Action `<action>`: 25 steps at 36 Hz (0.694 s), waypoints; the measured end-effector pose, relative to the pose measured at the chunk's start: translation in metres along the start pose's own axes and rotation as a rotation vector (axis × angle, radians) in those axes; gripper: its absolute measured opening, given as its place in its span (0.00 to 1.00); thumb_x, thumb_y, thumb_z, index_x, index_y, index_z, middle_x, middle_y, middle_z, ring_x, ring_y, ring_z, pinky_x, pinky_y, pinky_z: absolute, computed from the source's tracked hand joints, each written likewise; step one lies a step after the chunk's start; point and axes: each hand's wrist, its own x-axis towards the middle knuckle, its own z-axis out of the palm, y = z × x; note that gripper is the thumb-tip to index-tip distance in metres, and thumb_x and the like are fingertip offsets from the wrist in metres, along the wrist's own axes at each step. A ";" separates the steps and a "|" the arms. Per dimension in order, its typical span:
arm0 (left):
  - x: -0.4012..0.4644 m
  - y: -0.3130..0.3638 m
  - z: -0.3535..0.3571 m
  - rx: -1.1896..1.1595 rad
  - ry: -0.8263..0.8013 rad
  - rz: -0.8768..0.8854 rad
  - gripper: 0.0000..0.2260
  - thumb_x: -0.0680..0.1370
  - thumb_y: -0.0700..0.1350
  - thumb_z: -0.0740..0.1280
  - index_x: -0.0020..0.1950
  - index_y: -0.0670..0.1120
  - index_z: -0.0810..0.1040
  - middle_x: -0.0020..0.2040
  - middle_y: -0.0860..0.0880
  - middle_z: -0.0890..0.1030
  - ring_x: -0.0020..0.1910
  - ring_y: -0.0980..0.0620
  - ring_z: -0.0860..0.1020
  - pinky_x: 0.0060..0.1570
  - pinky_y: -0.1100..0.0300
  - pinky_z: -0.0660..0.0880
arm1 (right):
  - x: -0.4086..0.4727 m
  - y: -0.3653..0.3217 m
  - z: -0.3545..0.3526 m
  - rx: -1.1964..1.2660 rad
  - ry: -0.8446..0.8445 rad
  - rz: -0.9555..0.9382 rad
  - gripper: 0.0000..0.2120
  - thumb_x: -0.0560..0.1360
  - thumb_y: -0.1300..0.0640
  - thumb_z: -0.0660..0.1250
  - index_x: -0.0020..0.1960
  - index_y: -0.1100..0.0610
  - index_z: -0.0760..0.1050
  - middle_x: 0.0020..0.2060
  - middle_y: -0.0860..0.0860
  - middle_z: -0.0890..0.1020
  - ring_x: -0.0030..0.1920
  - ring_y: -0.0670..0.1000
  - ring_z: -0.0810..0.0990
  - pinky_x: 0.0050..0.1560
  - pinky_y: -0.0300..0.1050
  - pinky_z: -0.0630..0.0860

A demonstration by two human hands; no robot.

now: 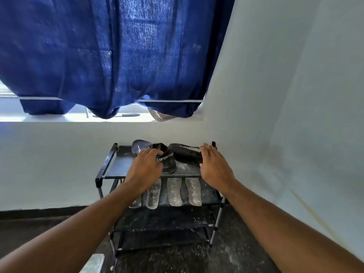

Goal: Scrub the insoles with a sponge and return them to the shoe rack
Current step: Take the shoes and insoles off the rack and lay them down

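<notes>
Two hands at the shoe rack [110,164] | left hand [144,164] grips black shoe [167,158], 11 o'clock | right hand [213,164] flat, fingers straight, 1 o'clock | insoles [174,192] lie below | next likely: lift them for scrubbing

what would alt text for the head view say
Both hands reach over the top shelf of a black shoe rack: the left hand grips a black shoe, the right hand rests open beside another shoe. Four dusty insoles lie on the shelf below, under a blue curtain.
</notes>
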 end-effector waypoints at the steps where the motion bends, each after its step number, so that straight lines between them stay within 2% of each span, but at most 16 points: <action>1: 0.005 -0.001 0.003 -0.008 -0.005 -0.020 0.20 0.79 0.38 0.64 0.71 0.47 0.77 0.69 0.45 0.77 0.60 0.48 0.78 0.57 0.52 0.77 | 0.004 0.003 0.002 -0.010 -0.006 0.003 0.32 0.81 0.58 0.62 0.81 0.60 0.52 0.81 0.60 0.58 0.80 0.59 0.57 0.80 0.55 0.58; 4: 0.022 -0.006 0.014 -0.009 -0.024 -0.056 0.20 0.78 0.40 0.64 0.70 0.48 0.77 0.68 0.47 0.78 0.58 0.47 0.78 0.57 0.48 0.78 | 0.018 0.015 0.004 -0.005 -0.020 0.023 0.30 0.81 0.59 0.63 0.79 0.60 0.56 0.80 0.59 0.59 0.78 0.59 0.60 0.78 0.55 0.62; 7: 0.042 -0.012 0.031 -0.023 -0.018 -0.048 0.20 0.77 0.39 0.65 0.69 0.48 0.78 0.66 0.47 0.79 0.55 0.47 0.79 0.54 0.49 0.80 | 0.034 0.026 0.014 -0.028 -0.050 0.013 0.29 0.80 0.59 0.63 0.79 0.60 0.58 0.80 0.59 0.59 0.78 0.59 0.61 0.77 0.55 0.62; 10: 0.058 -0.015 0.045 -0.019 -0.011 -0.043 0.20 0.77 0.37 0.66 0.68 0.46 0.79 0.67 0.46 0.79 0.61 0.46 0.77 0.60 0.48 0.78 | 0.053 0.040 0.024 -0.078 -0.077 -0.004 0.28 0.79 0.58 0.64 0.77 0.60 0.62 0.77 0.58 0.66 0.75 0.58 0.64 0.74 0.54 0.64; 12: 0.068 -0.017 0.055 -0.019 -0.011 -0.049 0.20 0.76 0.38 0.66 0.68 0.46 0.79 0.66 0.46 0.79 0.62 0.45 0.77 0.61 0.47 0.77 | 0.065 0.048 0.031 -0.133 -0.112 -0.023 0.24 0.79 0.58 0.65 0.73 0.60 0.66 0.71 0.58 0.72 0.71 0.58 0.69 0.69 0.53 0.68; 14: 0.076 -0.019 0.064 -0.022 -0.009 -0.060 0.20 0.75 0.38 0.66 0.66 0.46 0.78 0.63 0.45 0.80 0.58 0.44 0.78 0.58 0.45 0.79 | 0.074 0.055 0.036 -0.138 -0.191 -0.006 0.19 0.79 0.59 0.65 0.69 0.59 0.71 0.65 0.59 0.76 0.64 0.59 0.74 0.62 0.53 0.73; 16: 0.083 -0.021 0.072 -0.006 0.003 -0.086 0.19 0.74 0.38 0.66 0.65 0.46 0.78 0.60 0.45 0.80 0.55 0.43 0.78 0.55 0.45 0.78 | 0.081 0.061 0.040 -0.123 -0.267 0.014 0.16 0.79 0.60 0.64 0.66 0.57 0.73 0.61 0.60 0.76 0.57 0.60 0.79 0.56 0.53 0.77; 18: 0.089 -0.023 0.079 0.018 -0.001 -0.116 0.17 0.74 0.38 0.65 0.63 0.45 0.78 0.58 0.44 0.80 0.54 0.41 0.78 0.52 0.47 0.77 | 0.085 0.066 0.046 -0.137 -0.321 0.006 0.14 0.79 0.62 0.65 0.64 0.57 0.75 0.60 0.60 0.76 0.54 0.59 0.80 0.53 0.52 0.79; 21: 0.098 -0.033 0.089 0.050 -0.058 -0.153 0.16 0.76 0.40 0.65 0.64 0.44 0.78 0.56 0.42 0.82 0.52 0.39 0.80 0.51 0.47 0.78 | 0.089 0.070 0.053 -0.165 -0.352 -0.017 0.14 0.79 0.65 0.65 0.64 0.58 0.76 0.60 0.59 0.76 0.57 0.58 0.78 0.52 0.50 0.76; 25: 0.114 -0.046 0.101 0.112 -0.115 -0.167 0.11 0.77 0.44 0.68 0.58 0.42 0.78 0.53 0.42 0.82 0.50 0.40 0.80 0.51 0.47 0.79 | 0.096 0.080 0.065 -0.157 -0.328 -0.052 0.15 0.78 0.67 0.64 0.64 0.59 0.76 0.61 0.57 0.76 0.64 0.57 0.73 0.57 0.50 0.73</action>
